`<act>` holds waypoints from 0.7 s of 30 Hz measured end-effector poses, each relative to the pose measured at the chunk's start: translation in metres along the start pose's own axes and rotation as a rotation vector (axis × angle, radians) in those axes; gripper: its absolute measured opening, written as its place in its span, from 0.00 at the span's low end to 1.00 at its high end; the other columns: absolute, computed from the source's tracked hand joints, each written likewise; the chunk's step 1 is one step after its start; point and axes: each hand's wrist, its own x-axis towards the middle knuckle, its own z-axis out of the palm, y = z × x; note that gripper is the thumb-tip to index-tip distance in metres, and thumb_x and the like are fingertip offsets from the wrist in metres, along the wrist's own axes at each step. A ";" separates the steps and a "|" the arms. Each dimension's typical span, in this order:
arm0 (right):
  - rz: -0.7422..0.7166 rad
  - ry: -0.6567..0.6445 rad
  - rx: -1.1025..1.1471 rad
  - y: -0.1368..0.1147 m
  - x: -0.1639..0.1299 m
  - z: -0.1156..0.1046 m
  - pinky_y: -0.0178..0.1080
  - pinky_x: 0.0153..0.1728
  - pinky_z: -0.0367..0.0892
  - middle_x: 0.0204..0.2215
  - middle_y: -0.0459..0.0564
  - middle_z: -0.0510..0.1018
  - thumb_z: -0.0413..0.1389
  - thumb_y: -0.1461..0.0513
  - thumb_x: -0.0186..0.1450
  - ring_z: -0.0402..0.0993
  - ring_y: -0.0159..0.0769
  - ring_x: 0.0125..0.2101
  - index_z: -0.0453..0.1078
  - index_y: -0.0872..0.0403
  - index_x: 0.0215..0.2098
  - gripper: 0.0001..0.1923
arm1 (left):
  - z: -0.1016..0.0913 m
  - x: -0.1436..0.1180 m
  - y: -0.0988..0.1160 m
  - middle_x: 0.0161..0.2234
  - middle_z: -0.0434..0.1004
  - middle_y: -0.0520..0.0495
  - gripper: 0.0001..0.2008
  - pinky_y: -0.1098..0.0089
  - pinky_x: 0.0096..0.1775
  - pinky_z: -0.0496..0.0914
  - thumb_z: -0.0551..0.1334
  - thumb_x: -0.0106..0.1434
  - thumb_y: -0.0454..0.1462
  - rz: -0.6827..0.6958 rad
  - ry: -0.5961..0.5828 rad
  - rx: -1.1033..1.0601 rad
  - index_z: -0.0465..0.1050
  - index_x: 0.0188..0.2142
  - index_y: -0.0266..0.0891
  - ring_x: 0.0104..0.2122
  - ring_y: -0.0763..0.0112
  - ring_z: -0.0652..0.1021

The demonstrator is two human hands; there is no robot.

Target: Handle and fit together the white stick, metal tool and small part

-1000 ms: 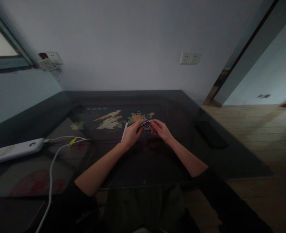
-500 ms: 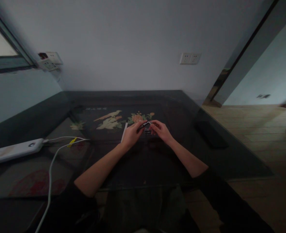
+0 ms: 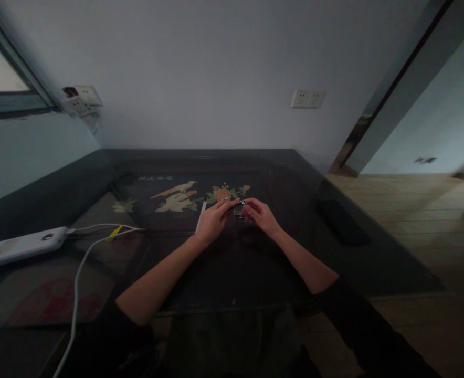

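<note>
A small glossy metal piece [image 3: 238, 202], bright along its edge, is pinched between the left hand [image 3: 213, 221] and the right hand [image 3: 260, 216]. Beneath them the table [image 3: 255, 273] is covered by a smooth, glossy glass sheet in which dim reflections are seen; under the glass, toward the far edge, a dark lacquered-looking panel with a painted bird-and-flower design [image 3: 185, 193] is shown. Near the left edge a white power bank [image 3: 21, 245] of smooth, slightly shiny plastic is laid, with a white rubbery-looking cable [image 3: 77, 278] attached. Dark matt cloth sleeves [image 3: 358, 325] are worn. Beyond the right edge, a matt wooden floor [image 3: 421, 220] is seen.
</note>
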 end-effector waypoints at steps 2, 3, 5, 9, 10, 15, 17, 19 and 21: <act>-0.006 0.002 -0.004 0.000 0.000 0.000 0.34 0.22 0.65 0.26 0.45 0.76 0.60 0.46 0.58 0.70 0.31 0.21 0.69 0.53 0.40 0.22 | -0.001 0.000 0.001 0.48 0.78 0.48 0.19 0.72 0.41 0.73 0.55 0.70 0.35 0.005 -0.004 0.016 0.68 0.59 0.50 0.45 0.67 0.80; -0.007 0.005 -0.005 0.000 0.000 0.000 0.34 0.23 0.65 0.26 0.45 0.76 0.61 0.46 0.58 0.70 0.31 0.21 0.69 0.53 0.40 0.22 | -0.001 0.000 0.001 0.48 0.79 0.49 0.19 0.72 0.41 0.73 0.55 0.71 0.36 0.009 -0.007 0.027 0.68 0.59 0.50 0.44 0.67 0.80; -0.006 0.015 -0.009 0.000 0.000 0.000 0.35 0.24 0.66 0.26 0.45 0.76 0.61 0.46 0.58 0.70 0.31 0.22 0.69 0.53 0.39 0.21 | -0.001 0.000 0.002 0.47 0.79 0.48 0.18 0.72 0.40 0.72 0.54 0.71 0.36 0.010 -0.011 0.047 0.68 0.59 0.49 0.44 0.68 0.80; 0.007 0.040 -0.011 0.000 0.000 0.001 0.35 0.24 0.66 0.26 0.45 0.76 0.61 0.46 0.57 0.70 0.32 0.21 0.69 0.53 0.38 0.21 | -0.001 0.000 0.003 0.48 0.79 0.48 0.18 0.73 0.39 0.72 0.54 0.71 0.36 -0.004 -0.016 0.091 0.68 0.59 0.50 0.43 0.68 0.80; 0.012 0.045 -0.010 0.001 0.000 0.002 0.35 0.24 0.66 0.26 0.45 0.75 0.61 0.46 0.57 0.70 0.31 0.21 0.69 0.53 0.38 0.21 | -0.001 0.000 0.003 0.48 0.79 0.49 0.19 0.73 0.38 0.72 0.55 0.71 0.36 -0.005 -0.021 0.107 0.68 0.59 0.50 0.42 0.68 0.80; 0.033 0.056 -0.024 0.001 0.000 0.003 0.35 0.23 0.65 0.25 0.45 0.75 0.61 0.46 0.57 0.69 0.32 0.21 0.69 0.52 0.38 0.21 | -0.002 0.001 0.003 0.46 0.79 0.49 0.21 0.72 0.36 0.72 0.56 0.70 0.35 0.002 -0.042 0.188 0.66 0.61 0.54 0.40 0.68 0.80; 0.033 0.054 -0.029 0.001 0.000 0.003 0.35 0.23 0.66 0.25 0.45 0.75 0.61 0.46 0.57 0.69 0.32 0.21 0.69 0.52 0.38 0.21 | -0.003 0.001 0.003 0.45 0.79 0.49 0.21 0.73 0.35 0.72 0.56 0.70 0.34 0.004 -0.040 0.215 0.67 0.60 0.54 0.39 0.67 0.80; 0.032 0.053 -0.035 0.000 0.000 0.003 0.35 0.23 0.66 0.25 0.45 0.75 0.61 0.46 0.58 0.69 0.32 0.21 0.69 0.53 0.39 0.21 | -0.003 0.002 0.003 0.45 0.80 0.49 0.21 0.73 0.34 0.72 0.56 0.70 0.34 0.009 -0.041 0.239 0.67 0.60 0.54 0.39 0.68 0.80; 0.028 0.050 -0.038 0.000 -0.001 0.003 0.35 0.23 0.66 0.25 0.45 0.75 0.60 0.46 0.58 0.69 0.31 0.21 0.69 0.53 0.39 0.22 | -0.005 0.002 0.004 0.44 0.80 0.49 0.22 0.73 0.34 0.72 0.56 0.70 0.34 0.019 -0.046 0.263 0.67 0.61 0.54 0.39 0.68 0.80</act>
